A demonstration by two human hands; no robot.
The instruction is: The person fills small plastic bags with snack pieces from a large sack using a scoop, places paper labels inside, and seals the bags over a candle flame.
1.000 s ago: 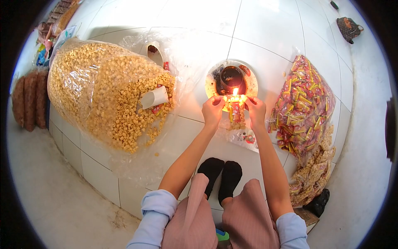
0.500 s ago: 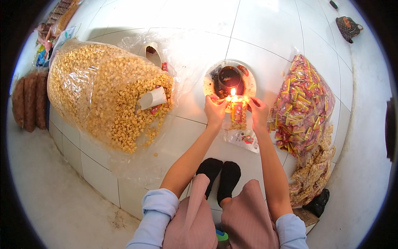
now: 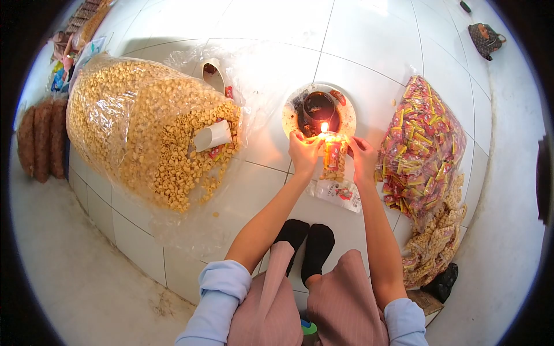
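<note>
Between my two hands hangs a small clear plastic bag of snacks (image 3: 333, 164) with a red and yellow sachet inside. My left hand (image 3: 304, 151) pinches the left end of its top edge, close to a small flame (image 3: 324, 127). My right hand (image 3: 362, 158) pinches the right end of that edge. The flame burns at the near side of a dark round cup (image 3: 319, 107), which stands on a stained plate (image 3: 347, 122). Below the snack bag, a flat printed packet (image 3: 346, 196) lies on the tiles.
At left lies a large clear sack of ring-shaped snacks (image 3: 124, 115), with a white scoop (image 3: 212, 136) on the spilled ones. A bag of red and yellow sachets (image 3: 418, 144) sits at right, above filled snack packs (image 3: 433, 248). A brown patterned item (image 3: 485, 39) is far right.
The snack bag and both hands have shifted slightly to the right along the flame. The flame now sits nearer the bag's left top corner.
</note>
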